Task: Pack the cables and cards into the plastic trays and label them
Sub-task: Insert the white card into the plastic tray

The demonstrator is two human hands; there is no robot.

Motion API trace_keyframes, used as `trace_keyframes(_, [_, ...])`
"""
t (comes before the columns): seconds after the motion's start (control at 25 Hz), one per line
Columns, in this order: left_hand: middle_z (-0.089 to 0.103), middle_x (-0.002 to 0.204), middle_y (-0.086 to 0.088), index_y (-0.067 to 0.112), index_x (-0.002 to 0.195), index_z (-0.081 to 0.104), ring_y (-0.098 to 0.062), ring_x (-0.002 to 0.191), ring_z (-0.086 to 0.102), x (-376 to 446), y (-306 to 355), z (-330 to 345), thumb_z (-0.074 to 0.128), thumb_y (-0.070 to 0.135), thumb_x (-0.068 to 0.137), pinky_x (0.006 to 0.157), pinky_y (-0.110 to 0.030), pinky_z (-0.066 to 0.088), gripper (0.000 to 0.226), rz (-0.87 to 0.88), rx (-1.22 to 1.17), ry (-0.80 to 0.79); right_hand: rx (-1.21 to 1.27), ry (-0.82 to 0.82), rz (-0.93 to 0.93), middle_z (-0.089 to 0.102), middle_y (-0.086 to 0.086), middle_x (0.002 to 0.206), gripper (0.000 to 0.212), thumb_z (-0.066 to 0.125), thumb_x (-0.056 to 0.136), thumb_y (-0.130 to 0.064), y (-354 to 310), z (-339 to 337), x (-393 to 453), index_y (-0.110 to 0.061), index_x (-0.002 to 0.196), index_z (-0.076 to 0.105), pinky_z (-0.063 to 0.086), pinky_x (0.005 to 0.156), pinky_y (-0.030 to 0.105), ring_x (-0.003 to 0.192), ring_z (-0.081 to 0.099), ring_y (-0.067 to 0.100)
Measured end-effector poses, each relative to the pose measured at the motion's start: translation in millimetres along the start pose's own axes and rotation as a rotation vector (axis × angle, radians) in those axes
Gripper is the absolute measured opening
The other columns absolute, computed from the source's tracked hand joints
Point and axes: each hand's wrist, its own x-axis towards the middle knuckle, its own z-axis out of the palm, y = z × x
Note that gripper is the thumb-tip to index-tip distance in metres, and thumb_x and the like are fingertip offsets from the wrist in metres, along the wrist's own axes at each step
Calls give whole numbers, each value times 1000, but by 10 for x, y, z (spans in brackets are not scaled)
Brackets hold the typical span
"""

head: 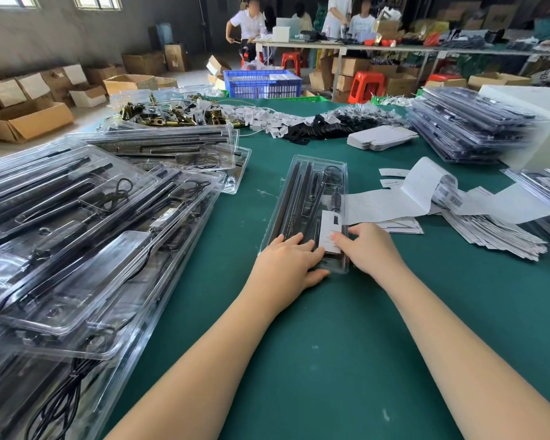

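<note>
A clear plastic tray [318, 166] lies on the green table in front of me, holding black rods, a coiled cable and a white card [331, 228] at its near right end. My left hand [286, 262] lies flat on the tray's near end, fingers spread over the black rods. My right hand [369, 246] rests at the tray's right edge, its fingers touching the white card. A strip of barcode labels [446, 193] curls on white backing paper to the right of the tray.
Filled trays [77, 223] are heaped at my left, and another stack [467, 125] stands at the far right. Loose white cards [496, 236], folded white boxes [378, 138], black parts and brass fittings [159, 114] lie further out. People work at a far table.
</note>
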Motion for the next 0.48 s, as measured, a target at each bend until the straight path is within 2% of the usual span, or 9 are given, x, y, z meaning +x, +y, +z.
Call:
trace_keyframes(0.08, [60,125,2,19,125,58,-20,132,41,-18,-26,-6,44,45,98,110,-37,26,40,-4,-55,28,97,-111,93,71,11,72,34,58,92,-41,-4,-33,4,-8,88,67,47,51,27,59,64,20])
trace_keyframes(0.16, [63,118,2,20,116,64,-19,129,45,-35,-21,-16,48,44,97,110,-37,30,34,-13,-120,72,329,-265,226,72,11,74,30,62,91,-37,-24,-83,-28,-8,97,61,42,41,20,50,64,16])
trace_keyframes(0.28, [66,110,3,21,104,68,-20,123,53,-43,39,-16,55,44,94,107,-41,38,28,-59,-185,178,758,-462,316,74,10,88,28,68,89,-19,-27,-101,-54,-6,112,58,52,50,22,65,71,17])
trace_keyframes(0.36, [67,100,2,19,98,68,-19,118,56,-40,73,-28,56,42,94,104,-42,41,26,-88,-192,226,860,-499,275,74,6,88,20,63,91,-7,-48,-64,-73,-6,111,64,55,56,23,68,71,13])
trace_keyframes(0.48, [64,103,4,19,103,63,-14,117,54,-24,35,-22,49,48,96,105,-36,36,33,-120,-136,148,895,-496,277,74,5,85,19,58,92,-2,-68,-27,-81,-9,108,66,56,58,24,67,70,14])
